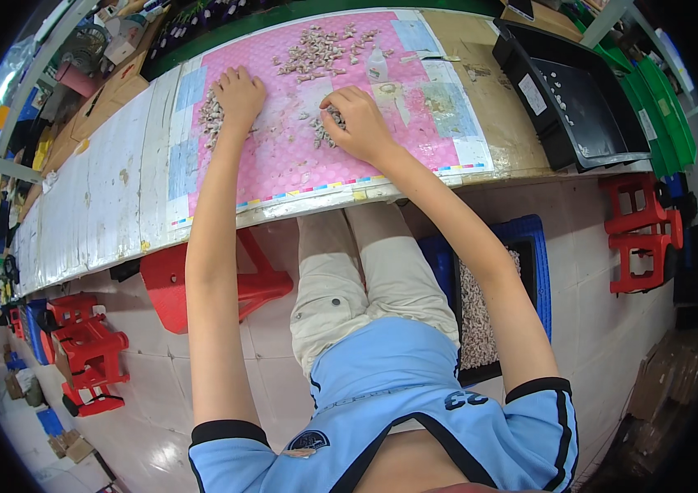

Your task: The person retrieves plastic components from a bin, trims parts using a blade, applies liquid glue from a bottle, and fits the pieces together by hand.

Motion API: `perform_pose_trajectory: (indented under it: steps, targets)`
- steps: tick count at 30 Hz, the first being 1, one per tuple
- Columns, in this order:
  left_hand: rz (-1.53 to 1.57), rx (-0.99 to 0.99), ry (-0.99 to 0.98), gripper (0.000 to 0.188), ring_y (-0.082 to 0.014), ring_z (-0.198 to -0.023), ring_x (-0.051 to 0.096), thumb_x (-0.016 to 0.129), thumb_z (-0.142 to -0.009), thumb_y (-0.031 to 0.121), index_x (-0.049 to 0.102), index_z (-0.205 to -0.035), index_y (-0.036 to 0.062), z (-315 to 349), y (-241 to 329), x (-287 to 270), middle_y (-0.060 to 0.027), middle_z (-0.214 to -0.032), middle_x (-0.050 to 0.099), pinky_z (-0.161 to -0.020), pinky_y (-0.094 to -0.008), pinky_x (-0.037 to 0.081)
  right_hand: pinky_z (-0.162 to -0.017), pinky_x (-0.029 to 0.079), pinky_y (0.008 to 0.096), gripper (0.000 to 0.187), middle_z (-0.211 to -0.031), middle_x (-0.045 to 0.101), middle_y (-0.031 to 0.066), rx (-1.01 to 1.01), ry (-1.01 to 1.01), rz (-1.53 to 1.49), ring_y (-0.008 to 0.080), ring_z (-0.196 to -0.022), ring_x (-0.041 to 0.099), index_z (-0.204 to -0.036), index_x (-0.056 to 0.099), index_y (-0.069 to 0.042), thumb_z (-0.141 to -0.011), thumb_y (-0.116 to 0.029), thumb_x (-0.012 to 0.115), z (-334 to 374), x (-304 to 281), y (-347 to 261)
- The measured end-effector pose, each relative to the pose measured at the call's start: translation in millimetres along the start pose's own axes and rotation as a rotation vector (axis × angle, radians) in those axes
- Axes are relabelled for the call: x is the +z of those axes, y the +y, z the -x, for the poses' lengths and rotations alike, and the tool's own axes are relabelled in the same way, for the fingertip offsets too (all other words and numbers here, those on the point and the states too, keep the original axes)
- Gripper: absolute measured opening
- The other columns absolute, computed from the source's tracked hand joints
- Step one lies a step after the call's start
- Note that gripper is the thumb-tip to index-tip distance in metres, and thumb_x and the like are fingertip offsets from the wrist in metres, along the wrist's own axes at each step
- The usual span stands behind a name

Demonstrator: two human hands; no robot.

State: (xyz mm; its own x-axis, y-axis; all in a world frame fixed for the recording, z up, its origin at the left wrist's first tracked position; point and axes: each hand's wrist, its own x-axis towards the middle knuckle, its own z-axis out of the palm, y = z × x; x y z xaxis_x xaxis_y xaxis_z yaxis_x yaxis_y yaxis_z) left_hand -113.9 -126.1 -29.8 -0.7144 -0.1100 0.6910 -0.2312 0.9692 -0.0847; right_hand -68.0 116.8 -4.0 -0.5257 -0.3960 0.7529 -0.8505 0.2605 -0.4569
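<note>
From my end I am watching the left hand (239,94) resting palm down by the left edge of the pink sheet (283,160) that is covering part of the counter (94,189). Its fingers are lying stretched and a little apart, right beside the left heap (208,123) of small greyish-beige pieces; the fingertips are hiding their undersides, so I am not telling whether they are closing on any.

The right hand (355,122) is curving over the right heap (322,133), around the sheet's middle. Its fingers are bending, with pieces showing between forefinger and thumb; I cannot tell whether any piece is being gripped.

A larger heap (312,53) is spreading toward the sheet's far edge, and a small pale bottle (377,67) is standing to its right. By the counter's right end, a black bin (599,103) is holding a few pale bits (560,94).
</note>
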Motion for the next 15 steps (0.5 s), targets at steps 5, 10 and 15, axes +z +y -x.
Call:
perform_pose_trajectory:
  steps: [5, 10, 15]
  targets:
    - [-0.008, 0.061, -0.007, 0.023, -0.0314, -0.084, 0.05, 0.043, -0.072, 0.02, 0.054, -0.081, 0.0016, 12, -17, -16, -0.0143, -0.084, 0.055, -0.078, -0.0469, 0.035, -0.067, 0.037, 0.0377, 0.011, -0.07, 0.054, 0.014, 0.106, 0.025, -0.052, 0.0289, -0.072, 0.05, -0.068, 0.054, -0.001, -0.067, -0.012, 0.051, 0, -3, 2]
    - [0.035, 0.035, -0.078, 0.023, -0.031, -0.087, 0.05, 0.043, -0.072, 0.019, 0.055, -0.084, 0.0028, 27, -29, -38, -0.0138, -0.086, 0.056, -0.078, -0.0445, 0.036, -0.067, 0.037, 0.0376, 0.014, -0.071, 0.055, 0.0152, 0.257, 0.088, -0.133, 0.0294, -0.071, 0.051, -0.067, 0.054, 0.0, -0.069, -0.013, 0.05, 3, -5, -1]
    - [0.088, -0.008, -0.144, 0.03, -0.0311, -0.096, 0.047, 0.043, -0.075, 0.022, 0.053, -0.096, 0.0022, 27, -25, -54, -0.0166, -0.1, 0.053, -0.082, -0.0443, 0.033, -0.068, 0.038, 0.0372, 0.018, -0.073, 0.055, 0.0168, 0.279, 0.094, -0.148, 0.0296, -0.075, 0.05, -0.073, 0.054, 0.002, -0.072, -0.015, 0.049, 6, -1, 4]
